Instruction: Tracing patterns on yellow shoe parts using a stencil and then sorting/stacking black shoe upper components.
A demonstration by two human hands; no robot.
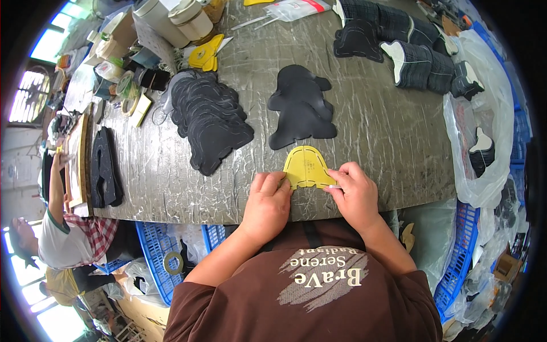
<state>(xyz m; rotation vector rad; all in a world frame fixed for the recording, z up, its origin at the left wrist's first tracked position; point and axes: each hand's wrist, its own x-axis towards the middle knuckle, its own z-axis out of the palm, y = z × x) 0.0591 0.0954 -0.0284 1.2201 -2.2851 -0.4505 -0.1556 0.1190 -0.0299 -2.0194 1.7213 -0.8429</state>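
At the near table edge: we hold a yellow template (pixel 306 166) flat on the grey table (pixel 376 125).
Left hand (pixel 268 204): fingers curled and pressed on the template's lower left corner; nothing else in it.
Right hand (pixel 356 196): closed in a pinch on a thin silver pen (pixel 331 186), its tip at the template's lower right edge.
Template handling: we judge it light, thin and fairly stiff, likely to slide on the table; best held flat by its lower corners.
Beyond it: a single black cut piece (pixel 302 108), just apart.
Left of that: a fanned stack of black pieces (pixel 211 117).
Far right: bundled uppers (pixel 416 54) beside a plastic bag (pixel 484 114).
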